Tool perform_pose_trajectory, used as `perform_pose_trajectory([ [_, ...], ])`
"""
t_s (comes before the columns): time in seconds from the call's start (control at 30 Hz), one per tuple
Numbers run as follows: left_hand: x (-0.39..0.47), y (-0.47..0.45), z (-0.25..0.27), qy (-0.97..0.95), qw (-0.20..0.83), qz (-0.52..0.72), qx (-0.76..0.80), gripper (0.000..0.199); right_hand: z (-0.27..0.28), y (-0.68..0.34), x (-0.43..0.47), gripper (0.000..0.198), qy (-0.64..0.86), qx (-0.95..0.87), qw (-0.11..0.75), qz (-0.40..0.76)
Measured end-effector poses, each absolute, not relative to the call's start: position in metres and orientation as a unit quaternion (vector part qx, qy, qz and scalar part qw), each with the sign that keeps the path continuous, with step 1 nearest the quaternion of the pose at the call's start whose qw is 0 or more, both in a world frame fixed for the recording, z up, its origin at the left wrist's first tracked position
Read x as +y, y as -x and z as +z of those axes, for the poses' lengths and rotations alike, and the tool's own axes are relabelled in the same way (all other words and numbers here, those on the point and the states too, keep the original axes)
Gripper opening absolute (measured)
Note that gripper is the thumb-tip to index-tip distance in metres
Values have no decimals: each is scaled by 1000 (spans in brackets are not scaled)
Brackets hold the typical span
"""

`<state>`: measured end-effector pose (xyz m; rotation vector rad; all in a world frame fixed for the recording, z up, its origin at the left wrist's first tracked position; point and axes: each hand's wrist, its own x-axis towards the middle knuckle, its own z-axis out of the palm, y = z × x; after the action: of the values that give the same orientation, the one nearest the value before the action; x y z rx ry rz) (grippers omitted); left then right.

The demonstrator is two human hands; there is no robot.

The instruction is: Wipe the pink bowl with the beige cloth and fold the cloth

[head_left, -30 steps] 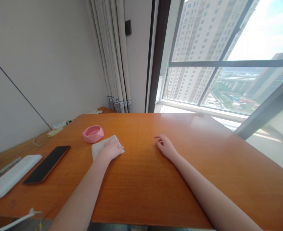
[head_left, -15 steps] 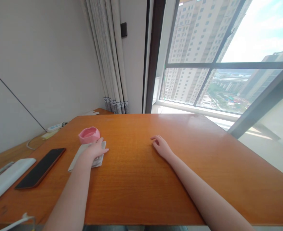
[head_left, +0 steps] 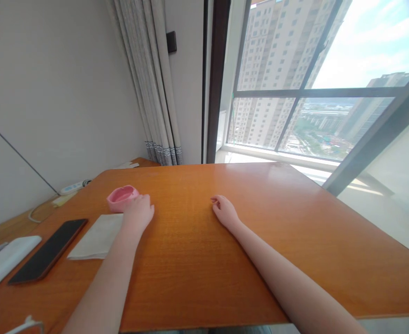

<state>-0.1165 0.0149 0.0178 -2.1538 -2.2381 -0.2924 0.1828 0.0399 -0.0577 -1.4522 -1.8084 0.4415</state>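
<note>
My left hand (head_left: 139,212) is at the right edge of a pink bowl-like dish (head_left: 118,200), covering part of its rim. Its fingers bend down out of sight, so whether they grip the dish is hidden. A folded light-grey cloth (head_left: 94,237) lies flat on the table, just left of my left wrist and in front of the dish. My right hand (head_left: 225,211) rests on the wooden tabletop (head_left: 183,250), loosely curved, fingers a little apart, with nothing in it.
A dark phone (head_left: 49,250) lies left of the cloth, and a long white case (head_left: 11,260) beyond it. A white cable (head_left: 26,325) shows at the lower left corner. A power strip (head_left: 72,187) sits by the wall. A window fills the right background.
My left hand has come off the cloth and now sits beside the pink dish, fingers bent. The cloth lies farther left and nearer me. My right hand stays put; the view has shifted slightly.
</note>
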Motion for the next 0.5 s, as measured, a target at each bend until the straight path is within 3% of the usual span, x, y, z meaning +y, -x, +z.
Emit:
perform_pose_trajectory([
  [0.07,15,73,12,738,37,-148,-657,16,-55,-176,42,25,603,-685,374,165],
  [0.2,28,-2,-6,816,-86,-165,-548,14,-49,-159,51,22,671,-622,371,155],
  [0.3,48,-30,-17,791,-134,-167,-574,18,-48,-148,59,24,664,-626,377,155],
  [0.5,63,-39,-31,778,-110,-194,-587,26,-51,-144,64,25,599,-701,360,140],
])
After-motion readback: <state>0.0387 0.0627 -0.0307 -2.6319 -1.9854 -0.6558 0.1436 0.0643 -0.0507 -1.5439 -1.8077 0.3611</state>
